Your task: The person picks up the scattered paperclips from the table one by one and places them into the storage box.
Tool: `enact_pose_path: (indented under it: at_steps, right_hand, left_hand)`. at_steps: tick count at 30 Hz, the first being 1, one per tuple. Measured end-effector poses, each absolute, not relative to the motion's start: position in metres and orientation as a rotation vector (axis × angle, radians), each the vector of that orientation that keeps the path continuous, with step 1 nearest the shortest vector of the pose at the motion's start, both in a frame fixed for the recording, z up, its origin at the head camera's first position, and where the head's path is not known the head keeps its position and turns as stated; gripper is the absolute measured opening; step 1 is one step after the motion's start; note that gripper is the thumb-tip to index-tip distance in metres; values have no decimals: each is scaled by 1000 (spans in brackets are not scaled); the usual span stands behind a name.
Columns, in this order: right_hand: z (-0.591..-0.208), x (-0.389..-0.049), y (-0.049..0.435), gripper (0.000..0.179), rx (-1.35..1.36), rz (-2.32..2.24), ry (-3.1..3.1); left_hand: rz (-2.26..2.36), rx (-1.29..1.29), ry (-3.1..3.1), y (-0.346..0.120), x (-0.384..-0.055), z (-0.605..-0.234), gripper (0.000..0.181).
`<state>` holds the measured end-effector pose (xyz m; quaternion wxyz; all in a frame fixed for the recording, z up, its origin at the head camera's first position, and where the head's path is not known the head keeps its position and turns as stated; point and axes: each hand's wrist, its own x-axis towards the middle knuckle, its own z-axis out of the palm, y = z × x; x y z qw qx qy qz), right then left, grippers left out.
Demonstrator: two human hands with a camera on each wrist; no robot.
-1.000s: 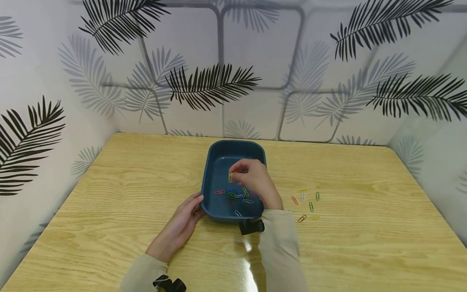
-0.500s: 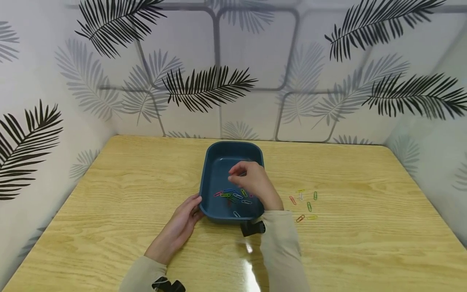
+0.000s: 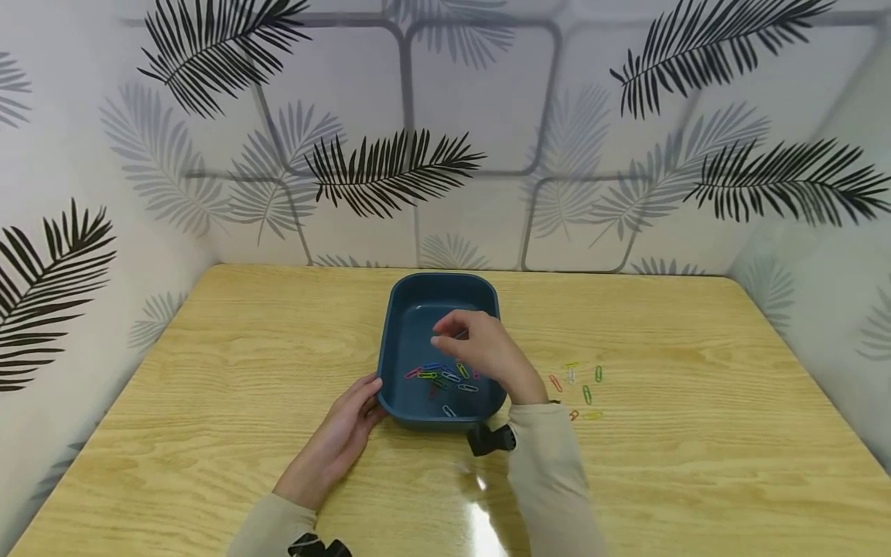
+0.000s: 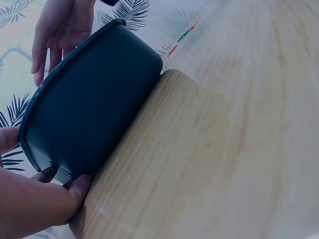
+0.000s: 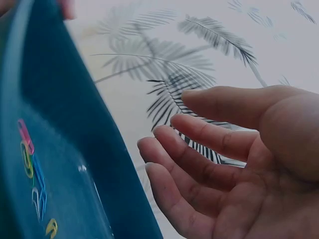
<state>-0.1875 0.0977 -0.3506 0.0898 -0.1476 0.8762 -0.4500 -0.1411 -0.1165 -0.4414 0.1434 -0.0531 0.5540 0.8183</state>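
Observation:
A dark blue plastic tray (image 3: 384,340) sits on the table, with several coloured paper clips (image 3: 449,377) scattered over the near part of its floor. My left hand (image 3: 341,433) holds the tray at its near left corner. In the left wrist view, the thumb is up at the rim and other fingers lie low against the tray's wall (image 4: 94,99). Above the tray's inside hovers my right hand (image 3: 487,348). The right wrist view shows its fingers (image 5: 199,164) loosely bent, the thumb apart from them and nothing between.
To the right of the tray, several loose paper clips (image 3: 588,394) in red, green, yellow and white lie on the wooden table (image 3: 696,402). Behind it rises a leaf-patterned backdrop (image 3: 445,209). The right sleeve (image 3: 553,464) overlaps one red clip's edge.
A yellow paper clip, pinched in my right hand a second ago, has dropped onto the clips in the tray. The right hand stays over the tray; the left keeps its hold.

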Motion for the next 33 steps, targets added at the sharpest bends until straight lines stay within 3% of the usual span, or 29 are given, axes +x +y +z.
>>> enact_pose_path:
  at_steps: [8, 23, 33]
  right_hand:
    - [-357, -177, 126, 19, -669, -1137, 2670]
    - [-377, -166, 223, 24, -448, -1123, 2715]
    - [-393, -154, 273, 12, -520, -920, 2712]
  left_hand:
    - [2366, -177, 1588, -116, -140, -442, 47]
    - [2337, -175, 1606, -117, -141, -438, 47]
    - [2353, -189, 1596, -116, -141, -439, 45]
